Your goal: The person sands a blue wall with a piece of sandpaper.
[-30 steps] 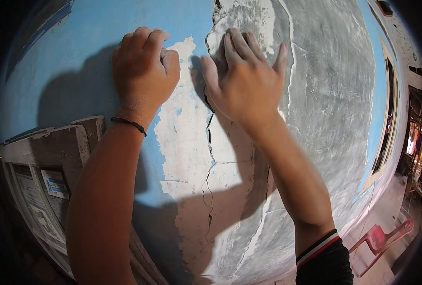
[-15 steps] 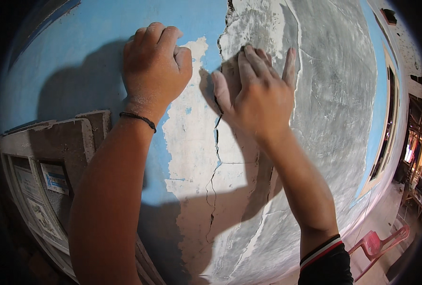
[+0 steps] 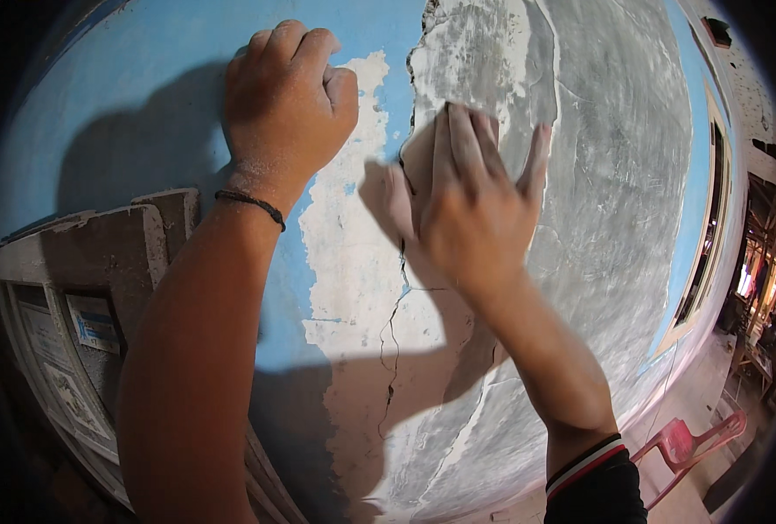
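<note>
Before me stands a cracked wall (image 3: pixel 344 288), with flaking blue paint, a bare white strip and smeared grey plaster. My left hand (image 3: pixel 288 96) is a dusty fist over the blue paint at upper left; its curled fingers hide whatever may be inside. Over the crack (image 3: pixel 401 262), my right hand (image 3: pixel 475 188) lies with fingers stretched and thumb spread, against the white and grey surface. It is slightly blurred. Nothing shows in its grasp, though its underside is hidden. A black cord bracelet (image 3: pixel 250 206) circles my left wrist.
At the lower left, a worn framed panel (image 3: pixel 65 297) stands close to my left forearm. A pink plastic chair (image 3: pixel 689 441) is on the floor at lower right. Beyond the blue edge, a narrow window frame (image 3: pixel 707 236) runs along the wall.
My right hand has slid slightly down the wall, its fingertips now lower. The left fist stays in nearly the same place, while the view has shifted a little.
</note>
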The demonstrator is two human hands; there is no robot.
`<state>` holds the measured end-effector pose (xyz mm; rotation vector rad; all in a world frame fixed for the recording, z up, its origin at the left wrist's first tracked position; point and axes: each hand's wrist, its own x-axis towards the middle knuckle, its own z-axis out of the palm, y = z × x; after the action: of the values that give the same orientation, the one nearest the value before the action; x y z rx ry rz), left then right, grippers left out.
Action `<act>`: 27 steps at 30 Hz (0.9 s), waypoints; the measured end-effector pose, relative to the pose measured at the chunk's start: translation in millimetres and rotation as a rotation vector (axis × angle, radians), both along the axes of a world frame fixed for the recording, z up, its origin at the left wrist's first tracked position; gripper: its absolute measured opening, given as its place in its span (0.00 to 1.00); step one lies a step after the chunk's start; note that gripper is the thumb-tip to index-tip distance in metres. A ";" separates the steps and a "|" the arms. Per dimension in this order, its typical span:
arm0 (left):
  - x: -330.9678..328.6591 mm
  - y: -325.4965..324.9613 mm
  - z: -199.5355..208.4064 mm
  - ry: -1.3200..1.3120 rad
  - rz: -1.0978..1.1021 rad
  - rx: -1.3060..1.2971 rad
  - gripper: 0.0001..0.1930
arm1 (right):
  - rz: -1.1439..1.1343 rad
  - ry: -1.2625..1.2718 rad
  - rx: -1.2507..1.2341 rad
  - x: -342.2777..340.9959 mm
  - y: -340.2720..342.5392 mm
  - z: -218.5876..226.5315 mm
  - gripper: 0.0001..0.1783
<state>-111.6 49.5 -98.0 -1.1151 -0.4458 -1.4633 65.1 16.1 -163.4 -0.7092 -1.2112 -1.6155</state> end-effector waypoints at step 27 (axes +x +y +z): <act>-7.3 0.3 3.3 0.044 -0.004 -0.036 0.07 | 0.105 0.134 -0.038 -8.2 11.9 -13.7 0.30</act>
<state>-118.9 49.8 -94.7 -1.1749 -0.4415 -1.4362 56.9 28.0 -177.1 -0.7526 -1.1653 -1.4391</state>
